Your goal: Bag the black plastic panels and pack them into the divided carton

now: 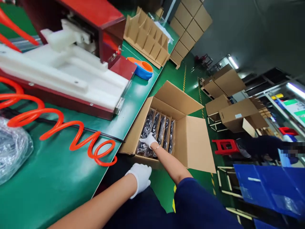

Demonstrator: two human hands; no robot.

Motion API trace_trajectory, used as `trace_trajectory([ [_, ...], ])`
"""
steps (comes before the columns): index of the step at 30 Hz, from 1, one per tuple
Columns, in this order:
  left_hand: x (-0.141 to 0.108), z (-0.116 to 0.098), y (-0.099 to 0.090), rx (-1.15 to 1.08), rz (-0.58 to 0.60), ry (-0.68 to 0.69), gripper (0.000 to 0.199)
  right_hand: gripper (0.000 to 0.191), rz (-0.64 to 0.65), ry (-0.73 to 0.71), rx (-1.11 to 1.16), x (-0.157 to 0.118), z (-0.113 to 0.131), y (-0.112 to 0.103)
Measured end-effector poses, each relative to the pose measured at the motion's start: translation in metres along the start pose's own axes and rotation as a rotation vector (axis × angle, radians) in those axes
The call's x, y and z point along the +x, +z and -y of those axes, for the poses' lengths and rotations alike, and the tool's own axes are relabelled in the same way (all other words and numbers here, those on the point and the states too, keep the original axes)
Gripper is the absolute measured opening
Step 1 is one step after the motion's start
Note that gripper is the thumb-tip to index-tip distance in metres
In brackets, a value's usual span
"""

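Observation:
An open cardboard box stands beside the green table, its flaps spread. Inside it, several dark items in clear plastic stand in a row between cardboard dividers. My right hand, in a white glove, reaches into the box and touches the wrapped items at the near left side, fingers apart. My left hand, also gloved in white, hangs just outside the near side of the box with its fingers curled; whether anything is inside them is hidden.
On the green table are a red machine with a white bed, a coiled orange hose, a tape dispenser, a cardboard divider and plastic wrap. A person sits on a red stool at the right.

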State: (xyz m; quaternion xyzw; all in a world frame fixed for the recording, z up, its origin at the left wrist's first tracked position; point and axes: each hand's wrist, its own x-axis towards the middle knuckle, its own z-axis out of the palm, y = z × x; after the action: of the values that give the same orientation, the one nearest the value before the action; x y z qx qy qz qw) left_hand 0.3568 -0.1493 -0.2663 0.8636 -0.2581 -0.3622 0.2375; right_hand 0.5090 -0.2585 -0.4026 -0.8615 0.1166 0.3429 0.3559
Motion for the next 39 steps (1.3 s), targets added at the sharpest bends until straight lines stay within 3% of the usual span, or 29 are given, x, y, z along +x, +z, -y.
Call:
trace_trajectory([
  [3,-0.002,0.002,-0.002,0.065,0.016,0.001,0.055,0.050,-0.072,0.014,-0.223,0.000,0.010,-0.014],
  [8,0.000,0.008,-0.003,0.119,0.012,-0.001,0.059,0.038,-0.156,-0.026,-0.467,-0.014,0.001,-0.051],
  [13,0.001,0.013,-0.002,0.136,-0.008,-0.011,0.062,0.090,-0.220,0.011,-0.547,-0.014,0.001,-0.034],
  [15,0.000,0.014,-0.003,0.140,-0.010,-0.023,0.064,0.098,-0.247,-0.009,-0.527,-0.010,0.007,-0.034],
  [20,0.000,0.014,-0.008,0.128,-0.029,-0.054,0.062,0.065,-0.328,-0.135,-0.386,-0.025,-0.002,-0.082],
  [23,0.002,0.014,-0.012,0.045,-0.151,-0.119,0.059,0.060,-0.371,-0.237,-0.285,-0.056,-0.029,-0.113],
  [25,0.005,0.016,-0.013,-0.057,-0.278,-0.169,0.061,0.063,-0.413,-0.303,-0.180,-0.079,-0.047,-0.123],
  [28,0.009,0.021,-0.012,-0.233,-0.406,-0.224,0.067,0.068,-0.468,-0.435,0.186,-0.106,-0.066,-0.121],
  [31,0.012,0.026,-0.011,-0.425,-0.437,-0.203,0.081,0.071,-0.408,-0.589,0.497,-0.123,-0.072,-0.106],
  [34,0.012,0.025,-0.013,-0.628,-0.442,-0.078,0.088,0.070,-0.321,-0.700,0.585,-0.137,-0.072,-0.089],
  [39,0.004,0.018,-0.021,-0.771,-0.435,0.042,0.081,0.063,-0.320,-0.748,0.596,-0.153,-0.071,-0.075],
])
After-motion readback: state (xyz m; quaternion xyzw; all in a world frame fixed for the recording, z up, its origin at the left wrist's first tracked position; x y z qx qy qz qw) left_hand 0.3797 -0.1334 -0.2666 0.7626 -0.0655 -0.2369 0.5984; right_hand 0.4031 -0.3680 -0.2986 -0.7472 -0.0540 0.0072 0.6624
